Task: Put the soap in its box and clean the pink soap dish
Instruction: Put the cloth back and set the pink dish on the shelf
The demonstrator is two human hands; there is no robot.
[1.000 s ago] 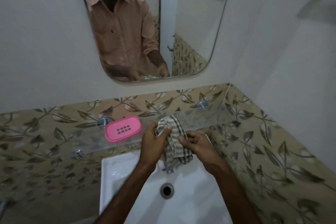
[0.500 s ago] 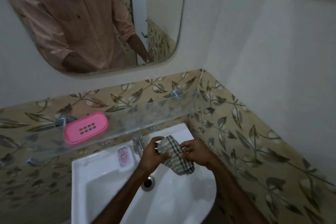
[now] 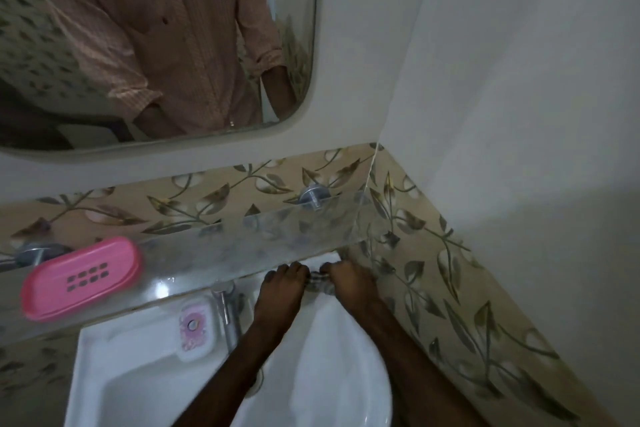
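The pink soap dish lies on the glass shelf at the left, its slotted face up. A white soap box with a pink flower print rests on the sink rim left of the tap. My left hand and my right hand are side by side at the sink's back right corner, just under the shelf edge. Both grip a striped cloth, of which only a small bunched piece shows between them.
A chrome tap stands at the back of the white sink. A mirror hangs above and reflects a person in a striped shirt. Leaf-patterned tiles line the corner; the right wall is close to my right arm.
The camera has tilted down and right. My hands have moved with the cloth back to the sink's rear right corner, under the shelf. The cloth is now bunched small between them.
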